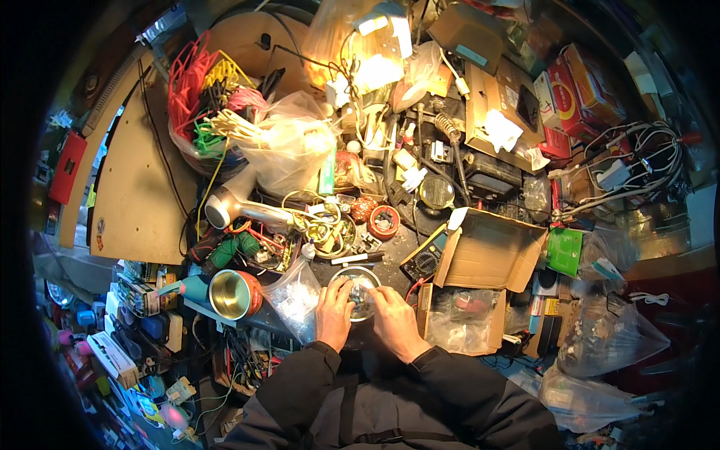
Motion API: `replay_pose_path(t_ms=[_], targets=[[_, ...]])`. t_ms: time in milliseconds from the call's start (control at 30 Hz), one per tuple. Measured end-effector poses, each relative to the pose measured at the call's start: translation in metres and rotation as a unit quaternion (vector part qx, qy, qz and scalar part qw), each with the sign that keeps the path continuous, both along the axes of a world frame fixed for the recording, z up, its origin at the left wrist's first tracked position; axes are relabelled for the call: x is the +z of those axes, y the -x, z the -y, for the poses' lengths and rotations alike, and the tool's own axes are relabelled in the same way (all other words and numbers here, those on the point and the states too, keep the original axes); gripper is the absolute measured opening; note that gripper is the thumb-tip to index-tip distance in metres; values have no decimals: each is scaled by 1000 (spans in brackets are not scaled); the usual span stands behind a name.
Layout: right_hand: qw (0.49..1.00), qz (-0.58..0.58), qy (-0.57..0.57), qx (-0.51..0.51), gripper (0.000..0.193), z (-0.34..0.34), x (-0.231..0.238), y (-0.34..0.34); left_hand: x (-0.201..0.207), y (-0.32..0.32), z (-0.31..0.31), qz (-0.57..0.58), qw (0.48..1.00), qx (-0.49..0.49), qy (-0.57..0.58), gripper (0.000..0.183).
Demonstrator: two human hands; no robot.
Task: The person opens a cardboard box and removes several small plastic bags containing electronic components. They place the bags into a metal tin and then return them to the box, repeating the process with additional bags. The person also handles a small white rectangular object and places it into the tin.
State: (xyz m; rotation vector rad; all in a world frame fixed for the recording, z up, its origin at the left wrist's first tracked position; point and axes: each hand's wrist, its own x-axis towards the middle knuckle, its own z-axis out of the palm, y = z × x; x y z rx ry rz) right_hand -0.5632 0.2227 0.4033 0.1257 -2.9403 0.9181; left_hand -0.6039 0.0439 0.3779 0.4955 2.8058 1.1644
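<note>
A round, shiny metal dish (364, 271) with small bits in it sits at the bench's near edge, in front of my body. My left hand (334, 312) is over its left side, fingers bent together at the rim. On the other side my right hand (395, 321) reaches in with thumb and fingers drawn together. Whatever the fingertips hold is too small to make out. Left of my left hand lies a clear plastic bag (294, 294) of small parts. A white pen-like stick (355, 258) lies just beyond the dish.
An open cardboard box (487, 251) stands right, beside a black multimeter (426, 261). A copper-coloured pot (234, 294) and a hot-air gun (238, 206) are left. Solder or wire spools (383, 222), coiled cables (326, 231) and a bright lamp (379, 67) crowd the back.
</note>
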Motion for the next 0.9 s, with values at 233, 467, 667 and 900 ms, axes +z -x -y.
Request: replay_pose_path(t_ms=[233,467,667,900], targets=[[997,75,-24,-11,59,25,-37,8,7,3,6,4,997,-52,53,58],[986,-8,149,-77,40,-35,6,-42,33,12,-3,-33,980,-178,84,84],[900,146,172,-372,23,-168,-12,-118,17,13,0,-34,957,-253,136,88],[883,131,161,-420,27,-228,-41,-157,-7,6,5,-78,951,-289,82,72]])
